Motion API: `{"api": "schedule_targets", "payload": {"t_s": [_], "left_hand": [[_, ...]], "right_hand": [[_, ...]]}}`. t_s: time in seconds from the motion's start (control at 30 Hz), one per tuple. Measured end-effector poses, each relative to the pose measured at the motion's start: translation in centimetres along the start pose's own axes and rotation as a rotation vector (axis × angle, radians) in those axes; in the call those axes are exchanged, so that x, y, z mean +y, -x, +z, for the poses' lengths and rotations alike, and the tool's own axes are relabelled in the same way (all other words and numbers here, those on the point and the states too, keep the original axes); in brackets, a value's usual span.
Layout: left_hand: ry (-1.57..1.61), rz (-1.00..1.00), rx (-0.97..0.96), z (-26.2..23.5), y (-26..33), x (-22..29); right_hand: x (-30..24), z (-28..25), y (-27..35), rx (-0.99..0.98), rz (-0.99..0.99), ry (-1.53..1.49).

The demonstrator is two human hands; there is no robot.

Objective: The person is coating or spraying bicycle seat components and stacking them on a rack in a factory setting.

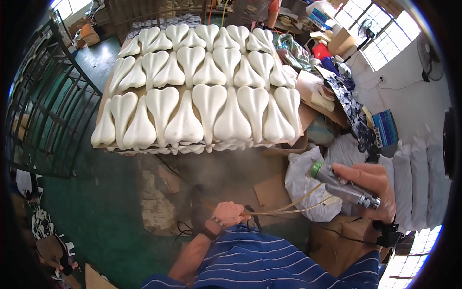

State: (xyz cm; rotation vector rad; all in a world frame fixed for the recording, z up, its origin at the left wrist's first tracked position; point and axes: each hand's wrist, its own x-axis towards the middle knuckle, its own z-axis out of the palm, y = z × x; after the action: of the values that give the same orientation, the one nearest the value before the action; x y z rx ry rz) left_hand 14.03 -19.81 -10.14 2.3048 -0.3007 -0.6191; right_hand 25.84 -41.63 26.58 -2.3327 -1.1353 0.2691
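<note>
My right hand [373,185] is wrapped around a grey metal spray gun [344,189] with a green ring at its front end, held to the right of the table. Two thin yellowish hoses [284,210] run from near the gun to my left hand [228,213], which is closed on them in front of my body. Ahead, several white pieces shaped like bicycle saddles [210,107] lie in three rows on a flat board, alternating wide end up and narrow end up. More such pieces show in a layer beneath the front edge.
A dark metal rack [48,106] stands at the left. At the right are white plastic bags [308,180], an open cardboard box [337,236] and a heap of cloth and boxes. Flat cardboard [272,192] lies on the green floor [106,202]. A person's arm [273,13] shows beyond the pieces.
</note>
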Motion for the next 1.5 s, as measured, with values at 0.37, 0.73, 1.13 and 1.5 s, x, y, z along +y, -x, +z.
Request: {"api": "schedule_targets", "payload": {"t_s": [0.37,0.73,1.13,1.5], "left_hand": [[-0.020,-0.018,-0.037,4.5,-0.2,3.6],[-0.071,-0.074,-0.066,4.4,-1.4,5.2],[-0.010,0.119,-0.101,1.3,-8.5,4.9],[-0.043,0.115,-0.068,1.8,-11.2,5.4]], "right_hand": [[2.6,-1.0,2.2,-0.209,-0.012,-0.005],[5.8,-0.7,2.6,0.081,-0.012,0.029],[6.5,-3.2,0.2,-0.155,0.029,0.072],[7.4,-4.4,0.5,-0.124,0.031,0.058]]}}
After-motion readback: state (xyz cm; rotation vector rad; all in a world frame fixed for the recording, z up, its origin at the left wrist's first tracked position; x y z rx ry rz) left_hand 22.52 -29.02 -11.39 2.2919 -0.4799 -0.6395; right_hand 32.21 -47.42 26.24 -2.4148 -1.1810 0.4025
